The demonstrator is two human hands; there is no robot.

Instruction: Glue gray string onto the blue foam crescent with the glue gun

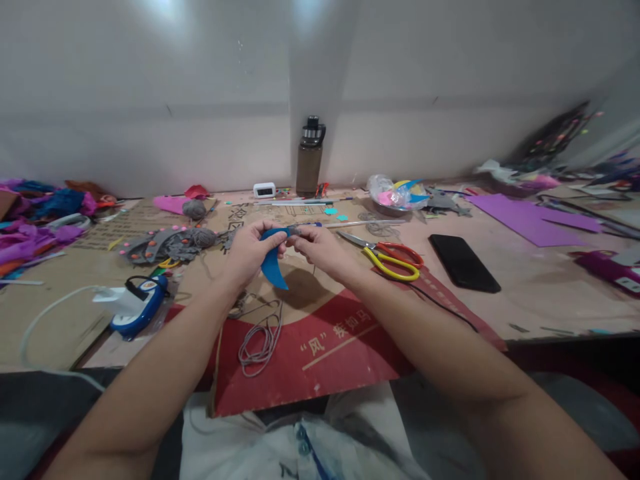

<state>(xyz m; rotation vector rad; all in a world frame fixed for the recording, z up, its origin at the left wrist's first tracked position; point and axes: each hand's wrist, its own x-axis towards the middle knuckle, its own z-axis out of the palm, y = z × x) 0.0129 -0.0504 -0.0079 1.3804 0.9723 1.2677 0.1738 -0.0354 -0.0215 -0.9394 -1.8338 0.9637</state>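
In the head view, a flat, blue, crescent-shaped piece (274, 267) is pinched by the left hand (253, 245), above the middle of the pink-topped table (523, 290). The right hand (313, 245) is brought close beside it, its fingertips at the piece's upper end; what is gripped there cannot be told. Beneath, the table's front edge is overhung by a red printed cardboard sheet (300, 393), on which a looped grey cord (271, 343) is laid. Scissors with red and yellow handles (373, 250) and a black rectangular smartphone (464, 263) are placed right of centre. By the back edge, a dark translucent bottle (309, 167) is stood upright.
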